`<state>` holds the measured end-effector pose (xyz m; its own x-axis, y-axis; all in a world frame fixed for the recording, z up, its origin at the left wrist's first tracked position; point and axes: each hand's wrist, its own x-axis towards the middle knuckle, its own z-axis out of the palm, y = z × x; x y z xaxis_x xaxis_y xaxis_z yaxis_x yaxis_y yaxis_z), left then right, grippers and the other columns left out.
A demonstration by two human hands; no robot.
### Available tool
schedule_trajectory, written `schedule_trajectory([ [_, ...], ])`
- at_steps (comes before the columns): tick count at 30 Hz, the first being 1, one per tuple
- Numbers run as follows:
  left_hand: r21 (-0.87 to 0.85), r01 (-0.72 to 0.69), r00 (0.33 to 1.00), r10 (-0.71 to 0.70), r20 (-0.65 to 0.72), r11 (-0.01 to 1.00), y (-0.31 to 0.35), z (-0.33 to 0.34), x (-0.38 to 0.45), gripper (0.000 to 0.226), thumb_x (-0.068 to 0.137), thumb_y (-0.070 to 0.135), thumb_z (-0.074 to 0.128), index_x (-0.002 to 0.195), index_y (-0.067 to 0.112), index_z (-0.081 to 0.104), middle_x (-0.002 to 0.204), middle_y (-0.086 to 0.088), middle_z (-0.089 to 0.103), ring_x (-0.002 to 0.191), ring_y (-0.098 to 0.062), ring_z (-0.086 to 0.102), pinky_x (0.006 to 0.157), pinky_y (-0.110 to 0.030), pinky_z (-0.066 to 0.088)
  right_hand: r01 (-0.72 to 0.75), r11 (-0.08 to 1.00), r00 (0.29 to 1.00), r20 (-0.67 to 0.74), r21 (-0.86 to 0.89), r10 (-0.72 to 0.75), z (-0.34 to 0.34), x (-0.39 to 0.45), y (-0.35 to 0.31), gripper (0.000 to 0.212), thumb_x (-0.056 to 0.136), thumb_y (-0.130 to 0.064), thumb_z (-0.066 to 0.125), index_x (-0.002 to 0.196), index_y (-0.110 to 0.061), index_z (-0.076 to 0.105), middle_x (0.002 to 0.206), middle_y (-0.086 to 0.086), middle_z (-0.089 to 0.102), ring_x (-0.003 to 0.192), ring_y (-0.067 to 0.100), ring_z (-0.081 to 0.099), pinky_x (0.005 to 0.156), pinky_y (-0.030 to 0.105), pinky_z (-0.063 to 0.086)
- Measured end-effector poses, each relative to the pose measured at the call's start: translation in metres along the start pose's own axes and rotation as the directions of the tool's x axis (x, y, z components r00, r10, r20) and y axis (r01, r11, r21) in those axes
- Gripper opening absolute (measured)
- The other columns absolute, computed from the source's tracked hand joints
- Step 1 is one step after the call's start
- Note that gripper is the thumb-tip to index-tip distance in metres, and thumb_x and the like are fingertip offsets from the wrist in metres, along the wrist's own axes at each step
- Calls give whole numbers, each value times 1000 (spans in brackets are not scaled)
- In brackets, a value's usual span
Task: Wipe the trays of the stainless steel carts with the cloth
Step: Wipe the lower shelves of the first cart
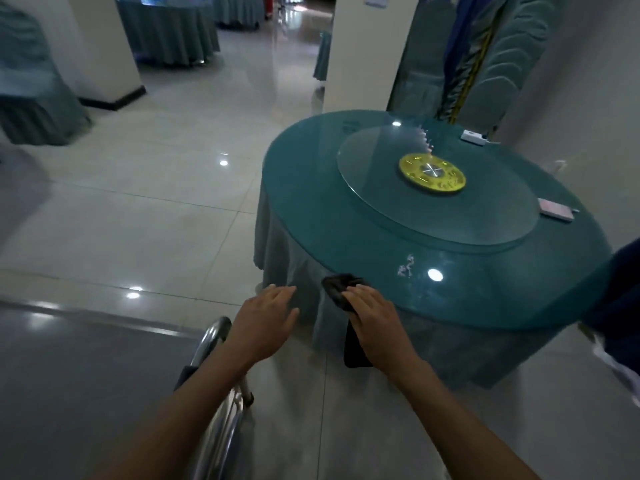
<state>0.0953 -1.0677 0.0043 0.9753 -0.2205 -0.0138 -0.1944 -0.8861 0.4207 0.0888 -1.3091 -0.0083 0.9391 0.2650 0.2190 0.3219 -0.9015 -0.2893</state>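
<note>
A stainless steel cart fills the lower left, its flat grey tray seen from above and its shiny tube handle at the right edge. My left hand hovers above the handle with fingers spread, holding nothing. My right hand holds a dark cloth; one end sticks out past the fingers and the other hangs below the palm. Both hands are in the air just before the edge of the round table, to the right of the cart.
A round table with a teal cloth and a glass turntable stands to the right, with a small pink box and a white device on it. More draped tables and pillars stand further back on the tiled floor. A dark sleeve shows at the right edge.
</note>
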Motion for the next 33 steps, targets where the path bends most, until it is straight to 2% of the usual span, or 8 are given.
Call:
schedule_trajectory([
  [12, 56, 198, 980, -197, -16, 979, -29, -4, 121, 53, 101, 46, 38, 151, 28, 30, 154, 4, 38, 140, -14, 34, 114, -34, 29, 202, 977, 979, 27, 69, -204, 45, 153, 55, 40, 95, -27, 43, 127, -15, 65, 134, 0, 63, 131, 20, 52, 89, 40, 52],
  [15, 78, 293, 956, -292, -16, 953, -32, -8, 152, 54, 102, 48, 37, 152, 29, 28, 156, 5, 35, 142, -14, 31, 116, -34, 26, 264, 960, 963, 28, 93, -268, 48, 199, 71, 44, 94, -28, 38, 124, -15, 67, 131, 0, 65, 127, 21, 56, 87, 39, 53],
  [19, 70, 407, 913, -404, -46, 911, -45, -13, 174, 55, 102, 48, 35, 153, 29, 27, 157, 5, 33, 144, -14, 29, 118, -35, 25, 325, 937, 940, 68, 128, -335, 66, 255, 86, 36, 92, -14, 58, 128, -14, 64, 135, 1, 63, 131, 20, 51, 92, 40, 52],
  [22, 41, 494, 870, -493, -35, 869, -61, -13, 171, 54, 102, 48, 34, 153, 29, 27, 157, 4, 32, 144, -15, 28, 118, -35, 25, 380, 910, 906, 129, 166, -402, 80, 285, 78, 37, 95, -20, 51, 129, -14, 63, 136, 3, 62, 132, 23, 52, 93, 43, 52],
  [26, 12, 605, 796, -603, -53, 796, -93, -14, 170, 54, 102, 48, 35, 152, 28, 30, 154, 3, 37, 141, -15, 33, 114, -34, 28, 514, 832, 826, 142, 210, -546, 100, 323, 49, 42, 88, -7, 69, 129, -13, 63, 136, 4, 62, 130, 24, 54, 92, 41, 52],
  [29, -16, 668, 741, -667, -73, 744, -122, -14, 166, 61, 98, 57, 28, 150, 27, 35, 152, 3, 41, 139, -15, 36, 113, -34, 30, 627, 752, 728, 188, 202, -659, 120, 356, 22, 47, 80, -7, 77, 125, -14, 65, 131, 3, 66, 124, 23, 60, 85, 38, 55],
  [31, -57, 707, 700, -709, -84, 705, -147, -15, 162, 73, 90, 63, 16, 150, 26, 35, 152, 3, 41, 140, -17, 35, 115, -35, 29, 684, 696, 652, 245, 217, -717, 137, 381, -3, 53, 86, -6, 75, 135, -14, 59, 142, 2, 58, 135, 23, 51, 98, 44, 53],
  [33, -107, 748, 647, -755, -105, 655, -173, -20, 156, 76, 87, 64, 13, 150, 26, 34, 153, 3, 39, 141, -17, 34, 116, -35, 28, 725, 649, 576, 313, 231, -755, 154, 405, -30, 50, 97, -8, 61, 146, -15, 49, 154, 0, 45, 146, 23, 36, 112, 46, 39],
])
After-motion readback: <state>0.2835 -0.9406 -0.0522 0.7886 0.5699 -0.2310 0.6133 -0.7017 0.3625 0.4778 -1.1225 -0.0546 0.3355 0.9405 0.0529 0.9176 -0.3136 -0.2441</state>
